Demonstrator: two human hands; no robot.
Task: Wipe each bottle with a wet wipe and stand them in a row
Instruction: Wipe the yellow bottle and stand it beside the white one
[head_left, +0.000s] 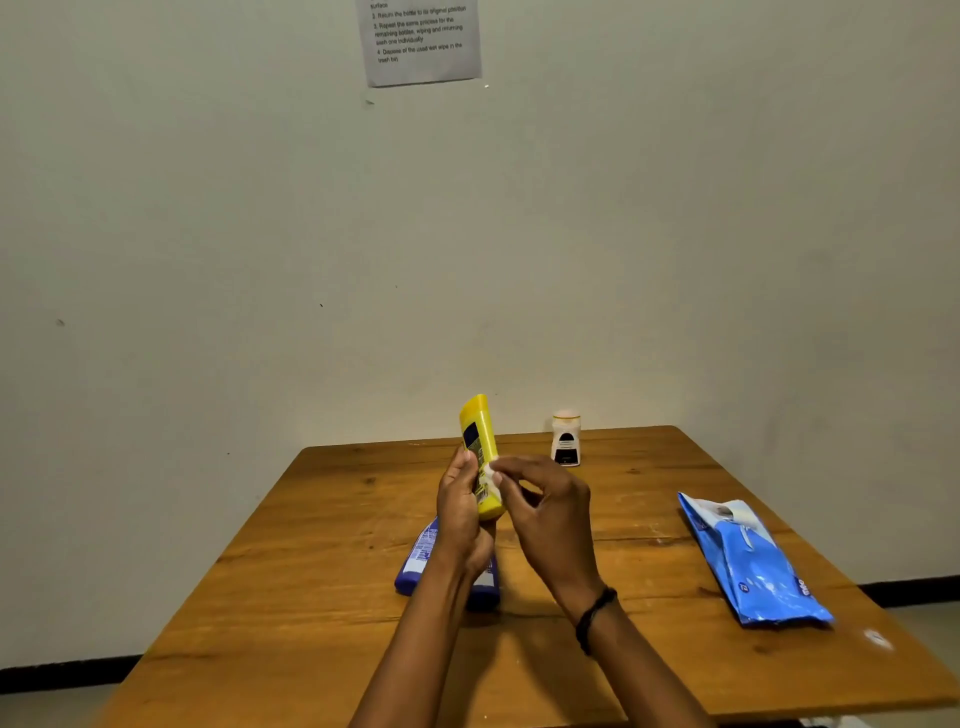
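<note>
My left hand (462, 512) grips a yellow bottle (479, 431) by its lower half and holds it upright above the table. My right hand (545, 512) presses a small white wet wipe (491, 475) against the bottle's right side. A blue bottle (418, 558) lies flat on the table under my left wrist, partly hidden. A small white bottle (565, 439) with a dark label stands upright near the table's far edge.
The wooden table (311, 597) stands against a pale wall. A blue pack of wet wipes (753, 564) lies flat at the right side. A printed instruction sheet (421, 41) hangs on the wall above.
</note>
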